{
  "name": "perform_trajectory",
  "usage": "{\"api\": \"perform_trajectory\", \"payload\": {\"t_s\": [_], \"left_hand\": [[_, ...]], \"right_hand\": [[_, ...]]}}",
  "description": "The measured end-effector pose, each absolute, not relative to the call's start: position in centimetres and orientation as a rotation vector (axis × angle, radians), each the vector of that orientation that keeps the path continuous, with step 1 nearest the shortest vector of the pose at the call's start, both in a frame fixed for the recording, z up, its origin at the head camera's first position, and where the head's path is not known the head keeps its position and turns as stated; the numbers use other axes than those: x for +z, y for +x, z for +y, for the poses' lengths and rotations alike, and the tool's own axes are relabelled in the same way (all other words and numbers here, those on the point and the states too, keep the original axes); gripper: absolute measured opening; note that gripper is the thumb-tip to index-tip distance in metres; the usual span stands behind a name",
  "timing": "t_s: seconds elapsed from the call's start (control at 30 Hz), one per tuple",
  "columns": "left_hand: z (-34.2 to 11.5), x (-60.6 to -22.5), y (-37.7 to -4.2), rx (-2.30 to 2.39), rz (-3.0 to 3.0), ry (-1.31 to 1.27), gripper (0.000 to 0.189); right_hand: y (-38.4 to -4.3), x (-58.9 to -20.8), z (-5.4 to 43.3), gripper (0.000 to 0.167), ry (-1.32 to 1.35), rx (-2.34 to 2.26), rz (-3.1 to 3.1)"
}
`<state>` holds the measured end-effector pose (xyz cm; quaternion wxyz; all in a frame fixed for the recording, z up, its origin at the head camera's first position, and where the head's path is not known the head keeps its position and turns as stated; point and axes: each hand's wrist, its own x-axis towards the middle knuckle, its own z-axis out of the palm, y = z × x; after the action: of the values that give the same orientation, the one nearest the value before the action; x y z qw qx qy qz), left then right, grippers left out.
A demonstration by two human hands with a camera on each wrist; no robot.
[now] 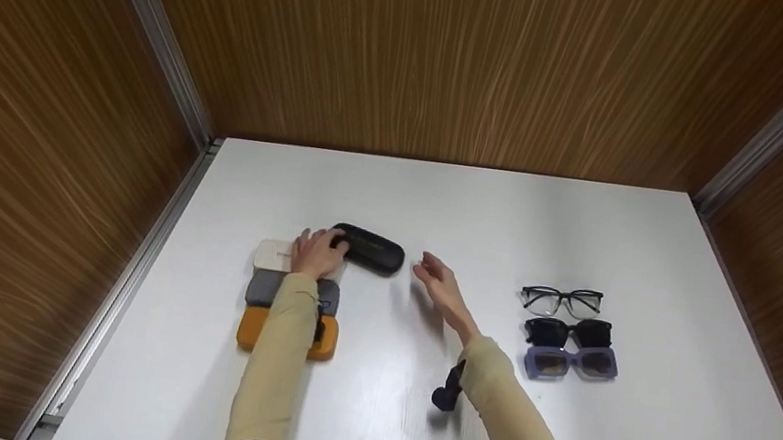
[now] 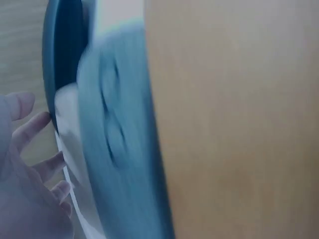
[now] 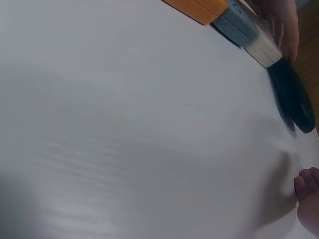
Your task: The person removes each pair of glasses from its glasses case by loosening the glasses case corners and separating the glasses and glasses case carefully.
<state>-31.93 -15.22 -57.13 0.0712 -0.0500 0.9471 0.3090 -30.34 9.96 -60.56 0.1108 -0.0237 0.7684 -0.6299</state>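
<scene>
My left hand (image 1: 315,252) reaches over the white glasses case (image 1: 267,255), its fingertips at the left end of a black glasses case (image 1: 375,251). In the left wrist view its fingers are spread beside the white case and the dark case (image 2: 65,50). The black case lies at a slant, its right end nearer me. To the right of that case, my right hand (image 1: 444,289) hovers over the table with relaxed fingers and holds nothing. Below the white case, a grey case (image 1: 263,286) and an orange case (image 1: 252,324) form a column, partly covered by my left forearm.
On the right lie clear glasses with a black frame (image 1: 562,302), black sunglasses (image 1: 549,333) and purple-framed sunglasses (image 1: 532,362), one below another. Wood-grain panels (image 1: 457,62) enclose the white table (image 1: 483,209) at the back and both sides.
</scene>
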Motion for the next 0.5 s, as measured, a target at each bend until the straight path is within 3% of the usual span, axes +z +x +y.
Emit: {"api": "perform_trajectory", "payload": {"t_s": [0.33,0.5], "left_hand": [[-9.0,-56.9,-30.7,0.939,2.983,0.014,0.030],[-7.2,-56.3,-29.9,0.915,2.978,0.052,0.026]], "right_hand": [[-30.0,-61.4,12.4,0.081,-0.137,-1.735,2.339],[-29.9,-61.9,13.8,0.081,-0.186,-1.603,2.573]]}}
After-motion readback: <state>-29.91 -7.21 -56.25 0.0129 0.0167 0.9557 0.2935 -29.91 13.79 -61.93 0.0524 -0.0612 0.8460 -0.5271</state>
